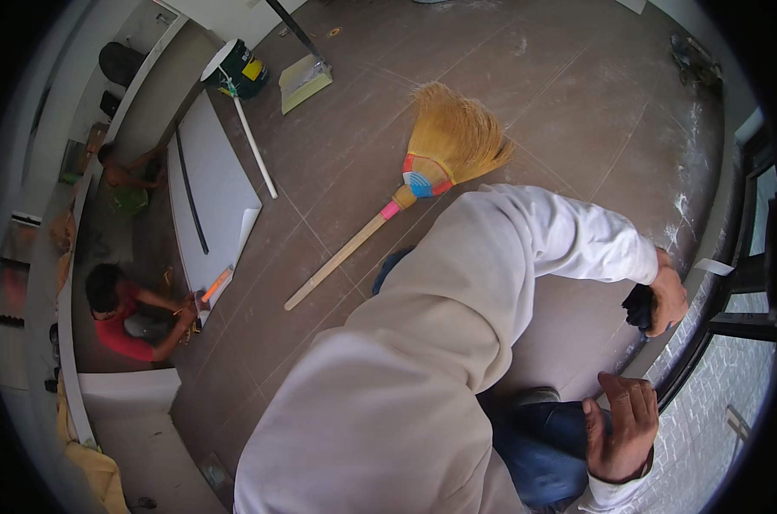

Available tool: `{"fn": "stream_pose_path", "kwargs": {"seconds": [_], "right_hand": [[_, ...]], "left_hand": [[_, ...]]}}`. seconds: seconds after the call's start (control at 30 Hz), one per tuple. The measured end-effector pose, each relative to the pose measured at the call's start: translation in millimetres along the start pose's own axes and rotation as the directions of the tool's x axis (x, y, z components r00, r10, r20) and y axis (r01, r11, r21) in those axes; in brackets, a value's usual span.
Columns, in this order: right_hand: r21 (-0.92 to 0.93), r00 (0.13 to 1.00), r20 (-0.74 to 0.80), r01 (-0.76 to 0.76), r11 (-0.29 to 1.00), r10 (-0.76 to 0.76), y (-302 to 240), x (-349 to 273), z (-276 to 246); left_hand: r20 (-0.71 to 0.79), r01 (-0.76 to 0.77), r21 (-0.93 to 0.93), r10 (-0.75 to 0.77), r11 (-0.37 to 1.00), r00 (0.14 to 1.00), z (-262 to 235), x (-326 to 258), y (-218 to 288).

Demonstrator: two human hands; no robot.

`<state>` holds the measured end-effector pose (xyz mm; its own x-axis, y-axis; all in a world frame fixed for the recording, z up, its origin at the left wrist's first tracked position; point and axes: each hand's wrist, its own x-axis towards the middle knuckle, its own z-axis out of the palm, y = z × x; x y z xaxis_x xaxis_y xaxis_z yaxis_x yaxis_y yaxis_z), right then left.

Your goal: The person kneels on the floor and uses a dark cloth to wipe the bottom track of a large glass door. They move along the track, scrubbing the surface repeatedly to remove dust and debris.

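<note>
My left hand (668, 296) is at the end of the white sleeve that reaches across the view to the right. It grips a bunched dark cloth (638, 307) down at the floor edge beside the dark window frame. My right hand (626, 426) is nearer to me, above my knee in blue trousers (538, 445). Its thumb stands apart from the slightly bent fingers, and nothing shows in it. A straw broom (453, 141) with a wooden handle lies on the floor beyond my left arm.
Whitish smears mark the brown tiled floor (568, 94). At the far left stand a dark green bucket (249, 75) and a dustpan (305, 83). Two people crouch at the left beside a large white panel (208, 171); one holds an orange-handled tool (217, 284). A glazed frame (705, 351) borders the right.
</note>
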<state>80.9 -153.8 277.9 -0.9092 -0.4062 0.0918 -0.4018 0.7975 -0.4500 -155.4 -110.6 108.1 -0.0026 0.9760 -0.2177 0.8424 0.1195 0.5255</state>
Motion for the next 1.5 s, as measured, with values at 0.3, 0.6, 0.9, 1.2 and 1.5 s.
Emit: {"fn": "stream_pose_path", "kwargs": {"seconds": [0.3, 0.6, 0.9, 1.2, 1.5], "right_hand": [[0.13, 0.987, 0.153, 0.03, 0.991, -0.05, 30, 5, 15], [0.304, 0.99, 0.139, -0.01, 0.953, -0.034, 59, -1, 13], [0.313, 0.964, 0.174, -0.249, 0.917, 0.202, 68, -54, 0], [0.264, 0.852, 0.242, -0.519, 0.813, 0.465, 57, -64, -12], [-0.027, 0.762, 0.362, -0.567, 0.824, 0.536, 59, -21, -13]], "left_hand": [[0.096, 0.016, -0.065, -0.01, 0.998, 0.995, -66, 145, 22], [-0.147, -0.023, -0.168, -0.002, 0.985, 0.989, -76, 183, 52], [-0.4, -0.157, -0.828, -0.37, 0.539, 0.838, 16, 51, 57], [-0.287, -0.201, -0.946, -0.374, 0.254, 0.882, 82, 76, 97], [-0.322, -0.393, -0.919, -0.508, -0.036, 0.799, 68, -135, 158]]}}
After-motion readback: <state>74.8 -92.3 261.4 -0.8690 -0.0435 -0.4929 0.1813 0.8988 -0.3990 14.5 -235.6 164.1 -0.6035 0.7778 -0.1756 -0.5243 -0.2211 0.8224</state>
